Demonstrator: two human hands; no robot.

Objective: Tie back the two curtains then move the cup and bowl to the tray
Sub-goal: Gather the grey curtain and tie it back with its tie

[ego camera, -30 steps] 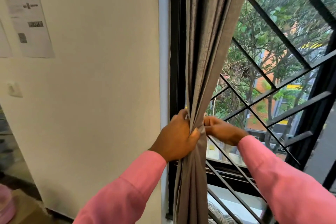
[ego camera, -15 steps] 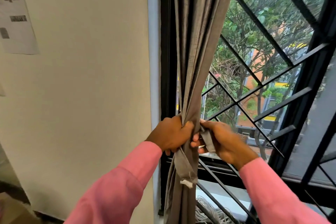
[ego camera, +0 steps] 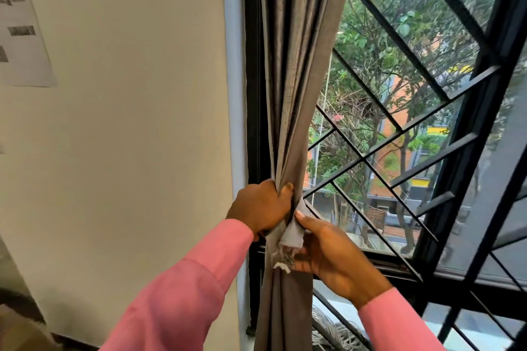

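At the window's left edge, the left hand [ego camera: 261, 208] clamps the gathered curtain [ego camera: 296, 94]. The right hand [ego camera: 328, 253], behind the bunch a second ago, now pinches the tie strip [ego camera: 292, 232] out front, so I judge the wrap made and the fastening due. Cup, bowl and tray are out of view.

I see two bare hands, the left hand [ego camera: 261, 209] and the right hand [ego camera: 332, 258], with no rings, no watch and no gloves on them. Both arms wear long pink sleeves; the left sleeve [ego camera: 182, 293] enters from 7 o'clock, the right sleeve [ego camera: 399, 325] from 5 o'clock. The cloth is plain with soft folds, and each cuff ends at the wrist.
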